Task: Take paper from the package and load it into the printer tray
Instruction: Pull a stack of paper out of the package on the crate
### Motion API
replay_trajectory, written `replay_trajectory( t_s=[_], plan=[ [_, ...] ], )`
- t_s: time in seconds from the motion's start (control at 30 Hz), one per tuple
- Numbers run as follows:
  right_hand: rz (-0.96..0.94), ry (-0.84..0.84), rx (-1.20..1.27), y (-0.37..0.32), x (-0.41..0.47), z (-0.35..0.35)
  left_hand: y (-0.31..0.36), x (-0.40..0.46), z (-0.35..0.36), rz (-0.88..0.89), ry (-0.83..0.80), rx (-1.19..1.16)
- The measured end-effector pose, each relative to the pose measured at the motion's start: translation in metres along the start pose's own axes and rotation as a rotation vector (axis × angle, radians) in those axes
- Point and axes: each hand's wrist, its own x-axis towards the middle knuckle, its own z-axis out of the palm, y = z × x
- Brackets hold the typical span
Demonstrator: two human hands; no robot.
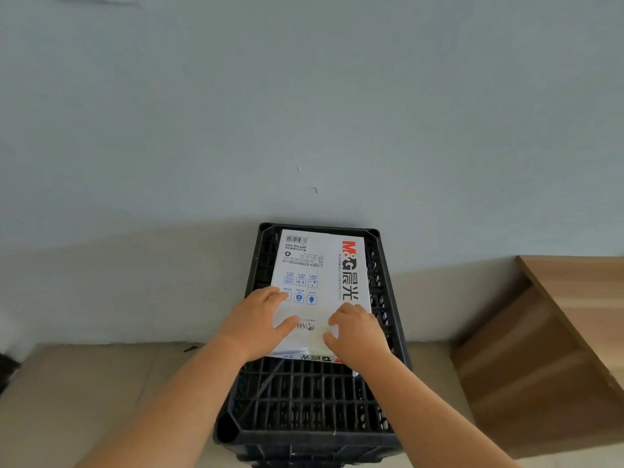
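Note:
A white paper package (320,265) with red and black print lies flat in the far half of a black plastic crate (304,400). My left hand (260,322) rests palm down on the package's near left part, fingers spread. At the near right corner my right hand (354,336) has its fingers curled at the wrapper's end flap. I cannot tell whether the fingers pinch the flap. No printer or tray is in view.
The crate stands on a beige floor against a pale blue wall (304,113). A wooden cabinet (557,332) stands at the right, close to the crate. A dark object (6,369) shows at the left edge.

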Motion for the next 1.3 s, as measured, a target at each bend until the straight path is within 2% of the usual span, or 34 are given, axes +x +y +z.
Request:
replay_trajectory(
  t_s=[0.53,0.93,1.3],
  plan=[
    [0.189,-0.04,-0.038,-0.017,0.018,0.005,-0.01,-0.01,0.01,0.04,-0.033,-0.053],
    [0.143,-0.049,0.039,-0.012,0.024,0.011,-0.021,-0.016,0.006,0.023,-0.02,-0.063],
    [0.332,-0.002,0.114,-0.014,0.024,0.029,-0.021,-0.015,0.003,0.025,-0.03,-0.049]
  ],
)
